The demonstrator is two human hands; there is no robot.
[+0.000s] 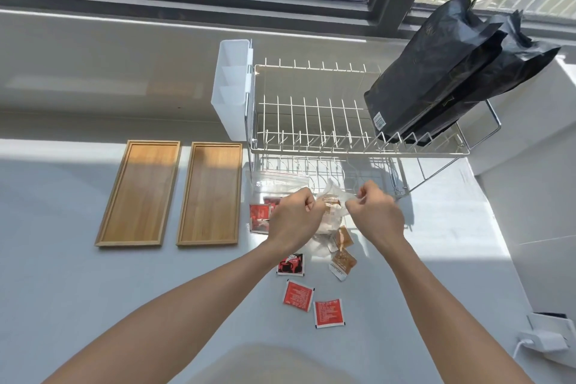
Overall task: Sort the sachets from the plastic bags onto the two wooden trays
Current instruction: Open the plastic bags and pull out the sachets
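Two wooden trays lie side by side on the left, the left tray (138,193) and the right tray (210,193), both with nothing on them. My left hand (294,217) and my right hand (375,212) each pinch a side of a clear plastic bag (332,201) holding brown sachets, lifted just above the counter. A second clear zip bag (274,181) with red sachets (258,217) lies behind my left hand. Loose red sachets (298,295) and brown sachets (343,262) are scattered on the counter below my hands.
A white wire dish rack (343,121) stands right behind the bags, with a white cutlery holder (232,87) on its left side and black foil bags (452,72) leaning in it. A white plug box (545,333) sits at the right edge. A window runs along the back.
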